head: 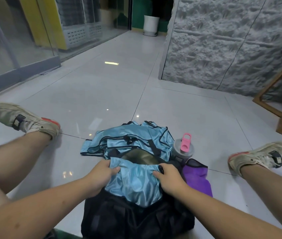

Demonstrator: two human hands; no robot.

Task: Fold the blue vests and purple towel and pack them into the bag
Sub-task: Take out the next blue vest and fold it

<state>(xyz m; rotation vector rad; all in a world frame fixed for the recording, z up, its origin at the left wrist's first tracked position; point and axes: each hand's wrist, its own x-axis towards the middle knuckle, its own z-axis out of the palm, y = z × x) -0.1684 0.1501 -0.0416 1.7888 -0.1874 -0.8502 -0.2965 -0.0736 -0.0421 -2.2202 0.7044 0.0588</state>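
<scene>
**Two hands on one blue vest above the bag**

Two hands hold one blue vest over the black mesh bag, which stands on the floor between my legs. The fingers of the left hand are closed on the left edge of this vest, and the right hand pinches its right edge in the same way. I can read no brand, label or writing anywhere; the small patches on the shoes are too blurred.

Behind the held vest I see more blue vests in a loose pile with black trim; how many they are I cannot tell. The purple towel lies just right of the bag, touching it, partly under a dark mesh flap. One grey bottle with a pink lid stands beside the pile, at its right. Two worn shoes, left shoe and right shoe, rest wide apart. Farther away there is one white pot and a wooden frame near the grey wall.
</scene>
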